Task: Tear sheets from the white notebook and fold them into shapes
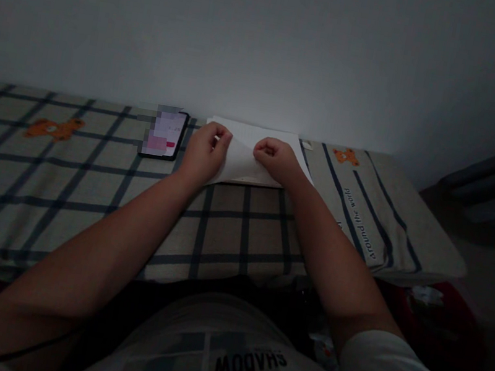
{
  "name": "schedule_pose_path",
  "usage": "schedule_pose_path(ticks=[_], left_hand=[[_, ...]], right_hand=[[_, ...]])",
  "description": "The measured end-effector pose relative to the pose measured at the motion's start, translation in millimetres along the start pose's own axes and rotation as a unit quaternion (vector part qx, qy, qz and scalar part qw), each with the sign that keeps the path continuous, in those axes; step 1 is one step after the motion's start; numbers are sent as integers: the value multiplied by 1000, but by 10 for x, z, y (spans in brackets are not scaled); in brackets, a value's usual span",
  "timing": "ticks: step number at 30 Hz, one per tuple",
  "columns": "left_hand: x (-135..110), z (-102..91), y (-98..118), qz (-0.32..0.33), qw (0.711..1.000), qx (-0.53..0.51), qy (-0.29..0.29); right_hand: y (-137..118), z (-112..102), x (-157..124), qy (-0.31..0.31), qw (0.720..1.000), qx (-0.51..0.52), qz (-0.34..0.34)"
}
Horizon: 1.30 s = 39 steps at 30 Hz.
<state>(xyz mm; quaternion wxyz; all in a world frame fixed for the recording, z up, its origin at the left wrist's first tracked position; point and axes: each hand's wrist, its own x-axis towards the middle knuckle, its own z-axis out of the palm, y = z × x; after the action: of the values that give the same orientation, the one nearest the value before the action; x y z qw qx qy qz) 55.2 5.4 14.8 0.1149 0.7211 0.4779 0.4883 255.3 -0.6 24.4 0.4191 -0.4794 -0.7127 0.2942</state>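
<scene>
Pinching a white paper sheet lying on the checked bedcover at twelve o'clock, the left hand has fingers curled onto a lifted fold and the right hand has knuckles pressed on top; a phone sits at nine o'clock. Paper looks light, limp, easily creased: best held by its edges

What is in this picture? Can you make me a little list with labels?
place: bed with a checked cover against a plain wall
left hand: pinching the left edge of the white paper
right hand: curled on the paper's right part
paper: lies flat on the cover, one flap lifted between the hands
phone: left of the paper, screen lit
pillow: right side, bear print and writing
light: dim
</scene>
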Motion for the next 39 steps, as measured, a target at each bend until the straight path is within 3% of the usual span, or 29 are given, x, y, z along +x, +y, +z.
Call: schedule_pose_path(ticks=[4,9,17,23,29,34,39], left_hand=[[7,8,-21,-48,998,-18,-38],[-9,-33,44,-47,996,6,-80],[-13,-28,32,-10,998,47,-40],[-10,-18,12,-22,999,43,-14],[15,-44,-13,-41,995,81,-40],[0,-121,96,32,985,160,-54],[-51,-115,223,129,956,206,-165]], right_hand=[[41,5,0,-5,1000,1,-4],[-15,5,-27,-2,1000,-30,-2],[20,-36,0,21,999,-47,2],[28,-78,20,39,997,-59,11],[16,-87,17,42,995,-95,12],[8,-41,-17,22,993,-114,3],[7,56,-58,-26,993,-100,-51]])
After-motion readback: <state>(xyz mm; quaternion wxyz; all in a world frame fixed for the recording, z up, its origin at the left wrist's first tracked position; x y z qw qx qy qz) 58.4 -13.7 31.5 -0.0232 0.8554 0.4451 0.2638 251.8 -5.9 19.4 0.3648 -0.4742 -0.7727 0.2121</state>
